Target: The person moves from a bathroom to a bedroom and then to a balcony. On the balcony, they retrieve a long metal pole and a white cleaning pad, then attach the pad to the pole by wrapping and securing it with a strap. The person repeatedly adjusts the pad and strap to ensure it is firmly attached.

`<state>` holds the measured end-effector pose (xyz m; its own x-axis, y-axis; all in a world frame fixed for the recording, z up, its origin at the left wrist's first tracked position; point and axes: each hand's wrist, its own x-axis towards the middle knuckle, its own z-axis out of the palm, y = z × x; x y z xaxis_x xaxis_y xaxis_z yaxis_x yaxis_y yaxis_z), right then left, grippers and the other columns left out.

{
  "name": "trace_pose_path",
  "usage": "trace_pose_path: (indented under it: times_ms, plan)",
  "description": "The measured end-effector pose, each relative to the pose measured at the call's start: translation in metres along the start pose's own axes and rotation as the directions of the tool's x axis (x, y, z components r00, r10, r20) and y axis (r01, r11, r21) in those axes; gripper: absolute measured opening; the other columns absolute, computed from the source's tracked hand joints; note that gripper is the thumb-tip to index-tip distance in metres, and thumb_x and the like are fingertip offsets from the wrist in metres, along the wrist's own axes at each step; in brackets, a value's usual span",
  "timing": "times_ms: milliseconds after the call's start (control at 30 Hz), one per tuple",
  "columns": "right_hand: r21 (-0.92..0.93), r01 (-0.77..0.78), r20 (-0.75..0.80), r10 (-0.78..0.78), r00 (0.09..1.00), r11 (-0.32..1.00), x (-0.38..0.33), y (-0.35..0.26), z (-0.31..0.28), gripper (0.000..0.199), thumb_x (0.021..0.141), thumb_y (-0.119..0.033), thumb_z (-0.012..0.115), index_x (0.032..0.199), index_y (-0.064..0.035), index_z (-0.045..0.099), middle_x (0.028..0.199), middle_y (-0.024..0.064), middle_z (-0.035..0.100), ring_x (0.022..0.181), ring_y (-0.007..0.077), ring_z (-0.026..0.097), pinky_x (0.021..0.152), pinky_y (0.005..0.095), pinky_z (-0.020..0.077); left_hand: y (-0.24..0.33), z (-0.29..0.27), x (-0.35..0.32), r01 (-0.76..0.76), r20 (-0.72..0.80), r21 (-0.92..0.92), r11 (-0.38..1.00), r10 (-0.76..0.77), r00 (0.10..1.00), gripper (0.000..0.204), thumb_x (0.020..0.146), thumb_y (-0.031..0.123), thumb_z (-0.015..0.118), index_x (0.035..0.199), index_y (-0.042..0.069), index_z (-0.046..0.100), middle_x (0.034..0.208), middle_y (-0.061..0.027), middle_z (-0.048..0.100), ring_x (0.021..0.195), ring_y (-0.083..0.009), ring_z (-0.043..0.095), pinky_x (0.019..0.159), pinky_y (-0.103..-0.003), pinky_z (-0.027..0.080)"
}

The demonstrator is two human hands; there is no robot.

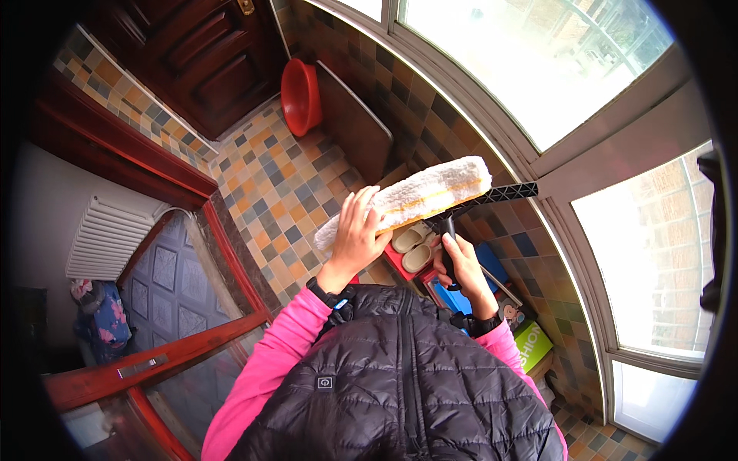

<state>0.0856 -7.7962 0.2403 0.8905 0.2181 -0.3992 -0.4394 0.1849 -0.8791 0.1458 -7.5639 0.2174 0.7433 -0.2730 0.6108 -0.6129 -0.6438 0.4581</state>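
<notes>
Apparently, covering was only partial: my left grip [358,238] clasped the white fleecy pad [442,188], my right grip [466,273] the black handle [449,229], near the window [538,69]; the lattice bar [513,194] protruded bare.

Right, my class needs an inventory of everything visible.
Bar: one, black, centre-right
Fluffy cover: one, white, overlapping bar
Handle: one, black, below bar
Clogs: two, beige, near centre
Basin: one, red, upper middle
Board: one, brown, beside basin
Panelled door: one, brown, upper left
Radiator: one, white, far left
Floral bundle: one, blue, below radiator
Package: one, green, lower right
Window panes: several, bright, right
Vest: one, black, lower centre
Sleeves: two, pink, beside vest
Left hand: one, bare, on cover
Right hand: one, bare, round handle
</notes>
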Motion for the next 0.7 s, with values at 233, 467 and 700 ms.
trace_pose_path:
  times_ms: [233,467,700]
  plan:
    - [-0.19,0.068,-0.013,-0.072,0.997,0.98,0.005,0.008,0.004,0.029,0.106,-0.029,0.045,0.108,-0.0011,0.053,0.057,0.0025,0.048,0.039,0.0094,0.04,0.038,0.024,0.0324,-0.002,-0.002,0.017,0.26,0.223,-0.237,0.936,-0.208,0.952,0.079,0.081,0.02,0.078,0.147,0.006,0.038,0.124,-0.0175,0.055,0.113,-0.0358,0.057,0.096,-0.043,0.046]
    - [-0.289,-0.01,0.022,0.017,1.0,0.957,0.016,0.007,0.024,0.03,0.101,-0.032,0.057,0.103,-0.002,0.054,0.055,-0.0004,0.051,0.04,0.0082,0.046,0.039,0.0254,0.0351,-0.002,0.018,0.021,0.188,0.136,-0.205,0.961,-0.163,0.977,0.047,0.094,0.018,0.061,0.139,0.007,0.052,0.112,-0.0144,0.056,0.102,-0.034,0.058,0.09,-0.041,0.047]
    - [-0.37,0.019,0.02,-0.013,1.0,0.929,0.025,0.0,0.033,0.036,0.099,-0.036,0.06,0.093,-0.0013,0.053,0.057,0.0016,0.053,0.04,0.0093,0.049,0.04,0.0268,0.0369,0.0,0.027,0.038,0.171,0.068,-0.215,0.962,-0.16,0.985,0.042,0.092,0.016,0.065,0.133,0.007,0.058,0.112,-0.0132,0.057,0.096,-0.0338,0.062,0.084,-0.04,0.051]
